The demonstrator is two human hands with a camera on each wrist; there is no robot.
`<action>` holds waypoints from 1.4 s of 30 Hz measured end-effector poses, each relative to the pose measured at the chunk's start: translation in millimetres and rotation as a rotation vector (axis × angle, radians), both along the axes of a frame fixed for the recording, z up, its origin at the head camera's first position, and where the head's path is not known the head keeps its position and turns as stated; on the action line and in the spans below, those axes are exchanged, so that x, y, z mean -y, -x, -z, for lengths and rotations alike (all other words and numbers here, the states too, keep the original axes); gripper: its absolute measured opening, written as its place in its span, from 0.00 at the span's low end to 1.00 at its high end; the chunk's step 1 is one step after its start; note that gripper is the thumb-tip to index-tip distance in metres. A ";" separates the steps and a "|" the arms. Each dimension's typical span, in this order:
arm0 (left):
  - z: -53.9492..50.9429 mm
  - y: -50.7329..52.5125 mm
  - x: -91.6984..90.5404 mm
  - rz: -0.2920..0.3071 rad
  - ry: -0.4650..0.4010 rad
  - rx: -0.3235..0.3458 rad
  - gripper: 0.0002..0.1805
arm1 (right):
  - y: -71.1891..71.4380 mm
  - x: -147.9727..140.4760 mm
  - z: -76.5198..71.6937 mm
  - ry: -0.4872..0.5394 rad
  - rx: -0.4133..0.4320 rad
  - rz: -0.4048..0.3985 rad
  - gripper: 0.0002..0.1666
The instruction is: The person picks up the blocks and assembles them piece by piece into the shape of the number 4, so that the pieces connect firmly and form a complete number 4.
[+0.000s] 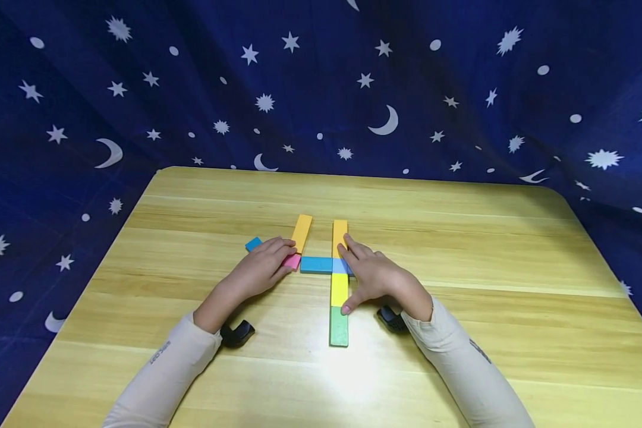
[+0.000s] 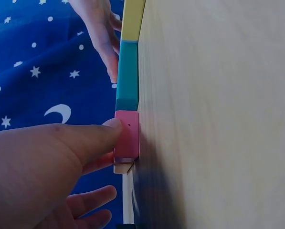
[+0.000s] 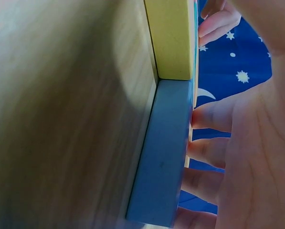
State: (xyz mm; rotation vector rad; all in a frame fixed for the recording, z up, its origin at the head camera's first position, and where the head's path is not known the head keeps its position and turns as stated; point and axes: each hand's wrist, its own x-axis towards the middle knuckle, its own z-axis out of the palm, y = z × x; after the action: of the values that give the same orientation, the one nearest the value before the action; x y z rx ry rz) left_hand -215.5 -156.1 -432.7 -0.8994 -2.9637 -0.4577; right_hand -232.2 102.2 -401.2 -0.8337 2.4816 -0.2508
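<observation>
My left hand (image 1: 257, 270) pinches a pink block (image 1: 292, 261), the thumb against its near side in the left wrist view. The pink block lies end to end with a blue block (image 1: 315, 265) and touches or nearly touches an orange block (image 1: 302, 233) behind it. An upright column holds another orange block (image 1: 340, 235), a light blue piece (image 1: 339, 266), a yellow block (image 1: 339, 290) and a green block (image 1: 339, 327). My right hand (image 1: 377, 276) spreads over its right side, fingertips touching the blocks. Beneath that palm lies a dark blue block (image 3: 159, 152), mostly hidden from the head view.
Another blue block (image 1: 253, 244) pokes out beyond my left hand, partly covered. All the blocks lie on a wooden table (image 1: 460, 249). A dark blue star-patterned cloth (image 1: 321, 89) hangs behind it. Black wrist devices (image 1: 238, 334) sit below both wrists.
</observation>
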 end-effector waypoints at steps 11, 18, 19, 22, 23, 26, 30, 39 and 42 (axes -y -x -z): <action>-1.3 -2.5 -1.8 -0.011 0.008 -0.029 0.19 | 0.7 0.6 1.4 -0.005 -0.002 0.002 0.78; -1.8 -3.0 -2.1 -0.011 0.022 -0.029 0.18 | 0.7 0.2 1.5 0.000 -0.004 0.001 0.78; -1.7 -3.0 -2.0 -0.013 0.022 -0.028 0.18 | 0.7 0.1 1.5 0.000 -0.002 0.001 0.78; -1.3 -2.5 -2.1 -0.015 0.018 -0.024 0.18 | 1.0 0.3 1.5 -0.001 -0.002 0.000 0.78; -1.1 -2.4 -2.0 -0.016 0.017 -0.023 0.18 | 1.0 0.2 1.6 -0.001 -0.002 -0.001 0.78; -1.1 -2.3 -2.3 -0.019 0.015 -0.018 0.18 | 1.2 0.0 1.8 0.001 -0.005 -0.004 0.78; -1.0 -2.5 -2.6 -0.020 0.017 -0.016 0.18 | 1.3 -0.3 2.4 0.003 -0.001 -0.003 0.78; -0.6 -2.0 -1.9 -0.015 0.026 -0.029 0.18 | 1.4 -0.7 2.8 0.002 -0.001 -0.005 0.78; -0.7 -1.8 -1.6 -0.016 0.019 -0.027 0.18 | 1.7 -0.7 2.4 0.003 -0.002 -0.006 0.78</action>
State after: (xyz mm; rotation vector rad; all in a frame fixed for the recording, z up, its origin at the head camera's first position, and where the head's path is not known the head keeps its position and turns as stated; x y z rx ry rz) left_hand -213.7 -154.5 -432.0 -0.8762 -2.9538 -0.4143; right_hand -233.9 102.9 -403.5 -0.8428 2.4808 -0.2520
